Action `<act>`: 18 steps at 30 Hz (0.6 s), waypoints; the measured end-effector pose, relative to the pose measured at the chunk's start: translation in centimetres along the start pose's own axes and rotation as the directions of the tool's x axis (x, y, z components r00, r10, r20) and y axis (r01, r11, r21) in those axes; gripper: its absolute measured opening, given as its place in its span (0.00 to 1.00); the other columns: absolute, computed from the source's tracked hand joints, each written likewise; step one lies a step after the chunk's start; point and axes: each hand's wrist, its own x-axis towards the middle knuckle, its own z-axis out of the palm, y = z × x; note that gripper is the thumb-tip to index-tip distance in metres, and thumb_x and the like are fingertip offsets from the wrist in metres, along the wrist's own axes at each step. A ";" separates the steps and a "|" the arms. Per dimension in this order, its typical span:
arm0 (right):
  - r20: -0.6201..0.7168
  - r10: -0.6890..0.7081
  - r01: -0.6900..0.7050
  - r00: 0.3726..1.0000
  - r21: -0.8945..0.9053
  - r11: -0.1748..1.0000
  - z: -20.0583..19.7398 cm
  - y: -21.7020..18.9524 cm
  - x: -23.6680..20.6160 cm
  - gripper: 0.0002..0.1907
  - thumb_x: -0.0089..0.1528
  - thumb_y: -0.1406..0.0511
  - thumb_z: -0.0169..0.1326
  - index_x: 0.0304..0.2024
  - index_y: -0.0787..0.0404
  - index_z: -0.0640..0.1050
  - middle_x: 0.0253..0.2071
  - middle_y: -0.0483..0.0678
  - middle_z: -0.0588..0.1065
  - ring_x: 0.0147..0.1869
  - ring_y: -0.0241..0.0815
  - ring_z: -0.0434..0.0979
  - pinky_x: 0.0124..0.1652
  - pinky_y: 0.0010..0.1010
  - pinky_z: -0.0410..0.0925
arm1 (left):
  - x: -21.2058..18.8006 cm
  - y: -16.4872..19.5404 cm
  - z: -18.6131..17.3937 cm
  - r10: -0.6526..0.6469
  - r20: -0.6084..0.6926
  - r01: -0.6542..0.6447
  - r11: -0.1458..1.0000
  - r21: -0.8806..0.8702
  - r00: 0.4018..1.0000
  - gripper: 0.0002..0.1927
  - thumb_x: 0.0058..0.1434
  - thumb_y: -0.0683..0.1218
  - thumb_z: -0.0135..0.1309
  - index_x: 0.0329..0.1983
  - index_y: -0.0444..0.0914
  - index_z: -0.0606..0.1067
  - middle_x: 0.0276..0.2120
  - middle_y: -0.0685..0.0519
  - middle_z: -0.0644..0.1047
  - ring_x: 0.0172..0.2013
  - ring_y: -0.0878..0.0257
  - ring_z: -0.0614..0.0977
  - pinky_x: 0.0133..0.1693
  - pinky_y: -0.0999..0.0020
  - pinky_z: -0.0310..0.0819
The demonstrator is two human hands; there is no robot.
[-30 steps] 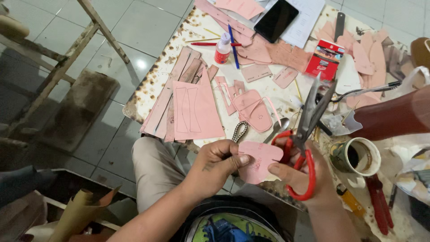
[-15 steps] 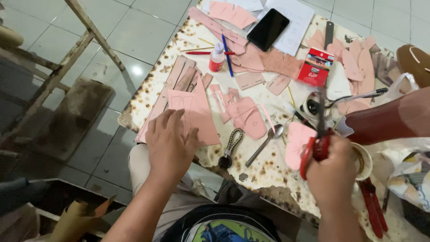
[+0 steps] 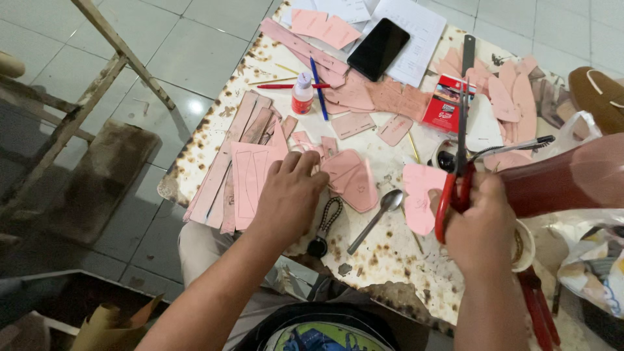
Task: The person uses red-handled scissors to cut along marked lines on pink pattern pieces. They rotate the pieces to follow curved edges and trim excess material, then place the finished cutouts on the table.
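Observation:
My left hand [image 3: 289, 195] lies palm down on the speckled table [image 3: 390, 260]. Its fingertips touch small pink cut pieces [image 3: 300, 138] beside a stack of long pink strips and a traced pink sheet [image 3: 247, 175]. My right hand [image 3: 484, 227] grips red-handled scissors [image 3: 455, 185] with the blades pointing up and away. A pink cut piece [image 3: 418, 195] hangs at that hand's left side, seemingly pinched by its fingers. More pink shapes [image 3: 351, 175] lie between the hands.
A spoon [image 3: 377, 218] and a braided key strap [image 3: 325, 224] lie near the front edge. Farther back are a glue bottle [image 3: 302, 93], pens, a black phone [image 3: 379, 49] on papers and a red box [image 3: 448, 104]. A red-brown moulded form [image 3: 572, 175] lies at right, a wooden frame [image 3: 97, 78] at left.
My left hand let go of the pink piece and moved left and forward onto the pink pieces on the table. My right hand carried the scissors and the piece to the right.

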 end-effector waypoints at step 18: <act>0.394 -0.403 0.526 0.826 -0.280 0.803 5.2 -5.5 0.1 0.24 0.53 0.62 0.66 0.48 0.61 0.71 0.42 0.56 0.78 0.47 0.55 0.79 0.48 0.46 0.70 | -4.7 -2.8 -1.0 -0.164 -0.355 0.163 0.986 -0.033 0.921 0.18 0.53 0.35 0.58 0.49 0.35 0.77 0.51 0.46 0.76 0.47 0.47 0.78 0.50 0.55 0.73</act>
